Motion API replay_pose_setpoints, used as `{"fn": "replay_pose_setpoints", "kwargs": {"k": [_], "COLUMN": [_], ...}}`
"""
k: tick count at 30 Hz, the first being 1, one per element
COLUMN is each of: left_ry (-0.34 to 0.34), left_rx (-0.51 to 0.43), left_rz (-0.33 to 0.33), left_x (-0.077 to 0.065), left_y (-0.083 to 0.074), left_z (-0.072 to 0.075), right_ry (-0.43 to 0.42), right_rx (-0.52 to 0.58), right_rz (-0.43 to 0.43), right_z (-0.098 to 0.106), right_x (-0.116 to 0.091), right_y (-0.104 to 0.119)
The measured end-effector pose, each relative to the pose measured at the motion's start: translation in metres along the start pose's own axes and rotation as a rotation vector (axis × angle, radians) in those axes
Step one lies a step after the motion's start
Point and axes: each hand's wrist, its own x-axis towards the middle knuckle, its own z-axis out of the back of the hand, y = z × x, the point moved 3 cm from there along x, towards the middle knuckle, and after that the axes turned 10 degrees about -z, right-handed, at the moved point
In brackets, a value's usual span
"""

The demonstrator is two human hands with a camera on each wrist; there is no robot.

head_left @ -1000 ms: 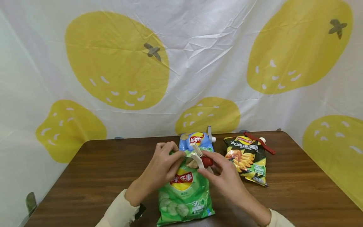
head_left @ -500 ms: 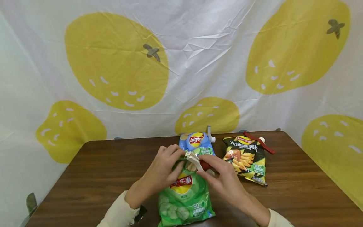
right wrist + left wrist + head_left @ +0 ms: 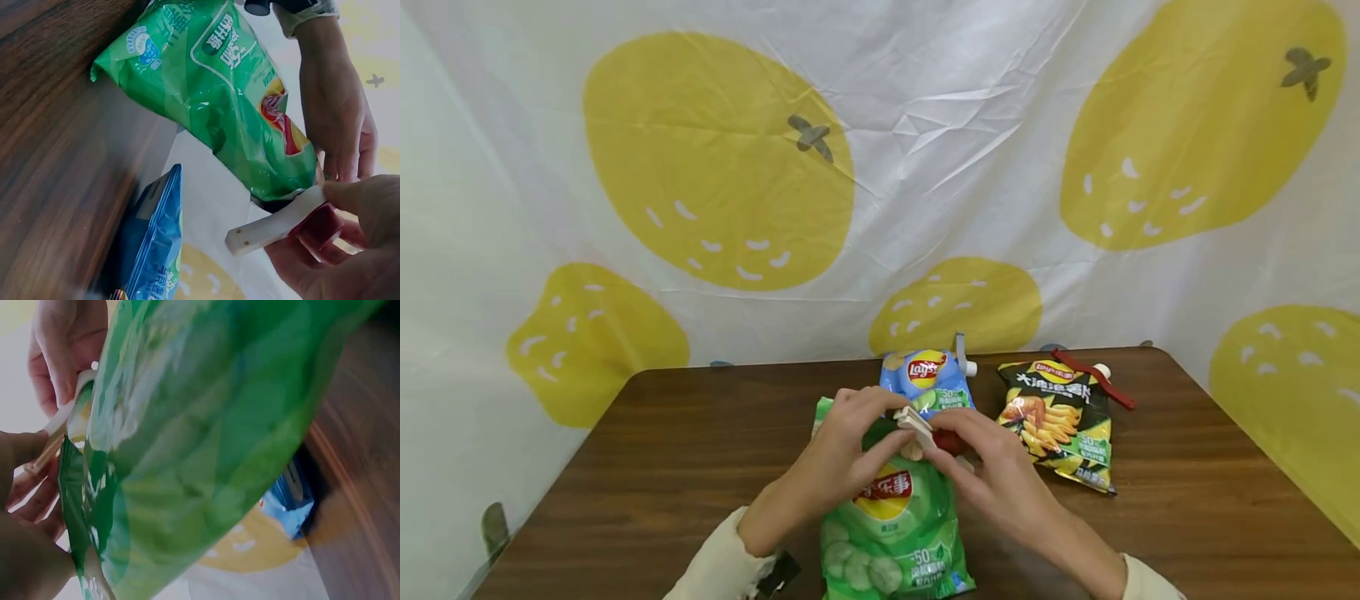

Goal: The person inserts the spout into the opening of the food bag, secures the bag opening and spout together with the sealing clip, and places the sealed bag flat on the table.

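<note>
A green chip bag (image 3: 891, 533) stands tilted on the table, its top gathered between both hands. Across that top lies a white bag clip (image 3: 917, 427) with a dark red spout cap (image 3: 320, 230). My right hand (image 3: 1003, 471) holds the clip near the cap, between thumb and fingers. At the clip's other end, my left hand (image 3: 846, 450) pinches it with thumb and fingertips. In the left wrist view the two arms of the clip (image 3: 45, 450) lie close together at the bag's edge. The left palm is hidden from the head view.
Behind the green bag lies a blue chip bag (image 3: 925, 375) with a grey-blue clip (image 3: 961, 354). A black chip bag (image 3: 1052, 425) with a red clip (image 3: 1093, 377) lies to the right on the brown table (image 3: 700, 450). A lemon-print curtain (image 3: 880, 167) hangs behind.
The white clip's arms, spread apart a second ago, have come together over the bag top. My left fingers have moved from the bag's edge onto the clip's end. The right hand keeps its hold.
</note>
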Motion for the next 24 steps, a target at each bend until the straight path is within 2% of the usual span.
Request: {"fn": "replay_pose_setpoints", "kwargs": {"k": [6,13,17,20,24], "left_ry": [-0.070,-0.080,-0.091,-0.095,-0.094], "left_rx": [-0.010,-0.043,-0.025,0.028,0.222], "left_rz": [0.013,0.037,0.029,0.017,0.004], "left_x": [0.000,-0.001,-0.002,-0.002,-0.002], "left_y": [0.001,0.006,0.009,0.011,0.013], "left_z": [-0.001,-0.001,0.000,0.001,0.007], "right_ry": [-0.027,-0.094,-0.124,-0.140,-0.156], "right_rx": [-0.031,-0.149,-0.170,-0.146,-0.094], "right_rz": [0.013,-0.001,0.013,0.013,0.005], "right_z": [-0.006,-0.013,-0.016,-0.017,-0.016], "right_x": [0.007,0.013,0.016,0.018,0.023], "right_y": [0.004,0.008,0.009,0.007,0.003]}}
